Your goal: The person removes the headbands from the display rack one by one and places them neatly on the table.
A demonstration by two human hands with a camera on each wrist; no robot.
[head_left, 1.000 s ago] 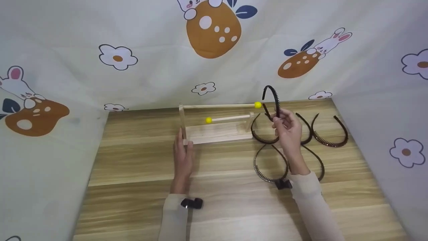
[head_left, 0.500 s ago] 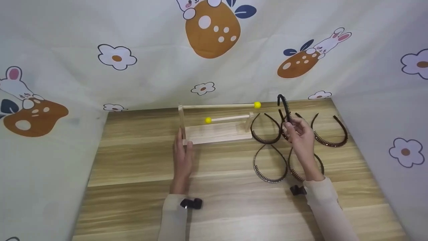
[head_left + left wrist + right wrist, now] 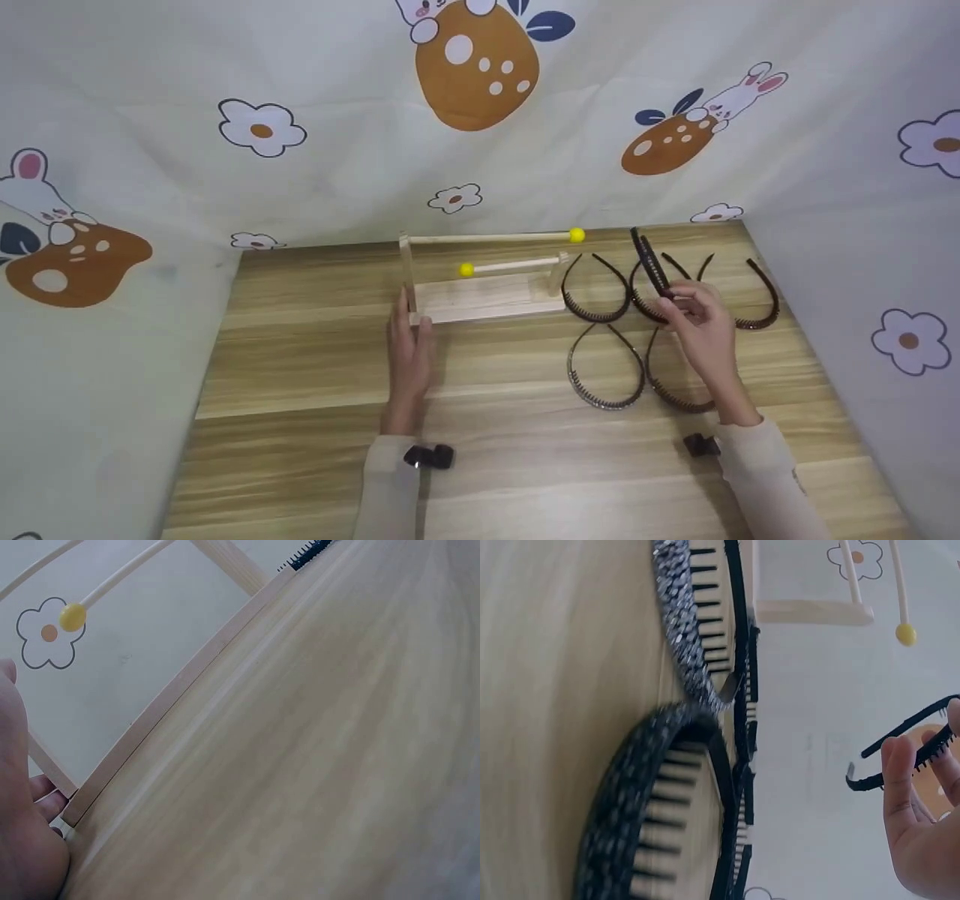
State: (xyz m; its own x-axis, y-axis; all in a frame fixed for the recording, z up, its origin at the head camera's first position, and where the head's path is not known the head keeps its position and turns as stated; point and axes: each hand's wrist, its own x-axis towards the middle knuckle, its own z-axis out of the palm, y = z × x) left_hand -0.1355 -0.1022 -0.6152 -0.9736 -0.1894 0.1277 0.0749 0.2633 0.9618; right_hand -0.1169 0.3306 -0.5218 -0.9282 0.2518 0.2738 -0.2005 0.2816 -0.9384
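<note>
My right hand (image 3: 701, 322) pinches one end of a dark toothed headband (image 3: 649, 259), raised over the headbands on the right of the table. In the right wrist view its thin band (image 3: 907, 724) runs out past the fingertips. My left hand (image 3: 409, 356) holds the left end of a pale wooden stand (image 3: 487, 309), thumb at the front and fingers along the outer side. Two bars cross the stand, an upper one (image 3: 487, 238) and a lower one (image 3: 517, 265), each tipped with a yellow ball. Fingertips (image 3: 51, 806) show at the base's corner in the left wrist view.
Several more headbands lie in two rows right of the stand, among them a glittery silver one (image 3: 609, 406) and a black one (image 3: 596, 318). The wood-grain table (image 3: 300, 465) meets a patterned cloth (image 3: 337, 187) at the back and sides.
My right hand has carried the headband right and toward me, away from the upper bar's ball, lowering it and turning it more edge-on. My left hand and the stand have stayed put.
</note>
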